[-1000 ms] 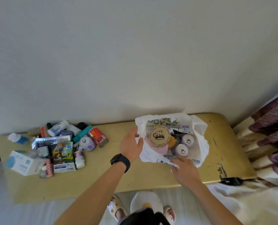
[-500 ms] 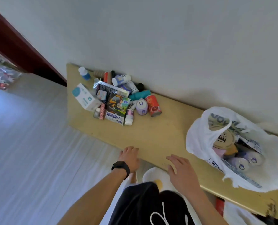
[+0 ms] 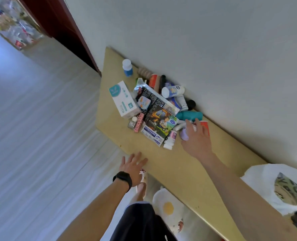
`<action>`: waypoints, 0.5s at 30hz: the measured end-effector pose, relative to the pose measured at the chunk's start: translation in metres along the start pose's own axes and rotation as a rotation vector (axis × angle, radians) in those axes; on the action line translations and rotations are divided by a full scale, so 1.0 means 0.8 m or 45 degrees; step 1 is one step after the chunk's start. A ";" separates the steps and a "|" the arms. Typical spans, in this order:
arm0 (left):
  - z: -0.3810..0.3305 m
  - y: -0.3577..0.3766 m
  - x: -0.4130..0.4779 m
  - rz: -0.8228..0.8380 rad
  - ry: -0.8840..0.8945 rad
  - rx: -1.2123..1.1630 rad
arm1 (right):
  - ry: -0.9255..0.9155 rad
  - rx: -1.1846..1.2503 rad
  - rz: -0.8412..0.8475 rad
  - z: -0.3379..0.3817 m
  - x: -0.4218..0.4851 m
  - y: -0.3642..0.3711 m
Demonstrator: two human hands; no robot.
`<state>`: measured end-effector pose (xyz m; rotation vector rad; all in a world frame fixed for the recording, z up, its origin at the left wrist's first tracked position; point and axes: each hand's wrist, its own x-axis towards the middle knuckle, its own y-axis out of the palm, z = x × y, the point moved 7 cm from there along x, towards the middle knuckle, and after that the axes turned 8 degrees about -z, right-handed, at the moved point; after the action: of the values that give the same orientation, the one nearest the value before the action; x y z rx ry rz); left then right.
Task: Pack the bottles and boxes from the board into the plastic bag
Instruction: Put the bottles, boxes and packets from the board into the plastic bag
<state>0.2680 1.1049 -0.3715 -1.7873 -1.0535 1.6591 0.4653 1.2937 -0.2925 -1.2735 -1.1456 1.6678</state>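
Note:
A heap of bottles and boxes lies on the yellow board [image 3: 179, 164] against the wall. It includes a white and teal box [image 3: 121, 100], a picture-printed box [image 3: 160, 126], a teal bottle [image 3: 189, 115] and a small white bottle [image 3: 169, 141]. My right hand [image 3: 196, 138] reaches over the heap's right end, its fingers spread above a purple-lidded jar [image 3: 184, 135] and a red can [image 3: 205, 124], partly hiding both. My left hand [image 3: 132, 166] hovers at the board's front edge with its fingers spread, holding nothing. The white plastic bag [image 3: 259, 185] stands open at the right with items inside.
A white-capped blue bottle [image 3: 127, 67] stands apart at the board's far left end. The grey wall runs right behind the board. A dark red door frame [image 3: 61, 28] rises at the upper left. My slippered feet [image 3: 168, 206] are below the board's front edge.
Both hands let go of the bag. My view swung left to the heap. My right hand moved from the board's front edge up onto the purple-lidded jar and red can.

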 end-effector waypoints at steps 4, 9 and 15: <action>-0.021 -0.024 0.014 -0.099 0.045 -0.105 | 0.056 -0.162 0.128 0.005 0.027 0.014; -0.086 -0.074 0.049 -0.253 0.199 -0.145 | 0.197 0.021 0.119 -0.003 -0.028 0.037; -0.146 -0.106 0.093 -0.354 0.300 -0.020 | 0.378 0.191 0.137 -0.042 -0.143 0.081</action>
<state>0.3616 1.2319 -0.3328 -1.7062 -1.1484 1.2461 0.5229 1.1745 -0.3216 -1.4483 -0.7736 1.5447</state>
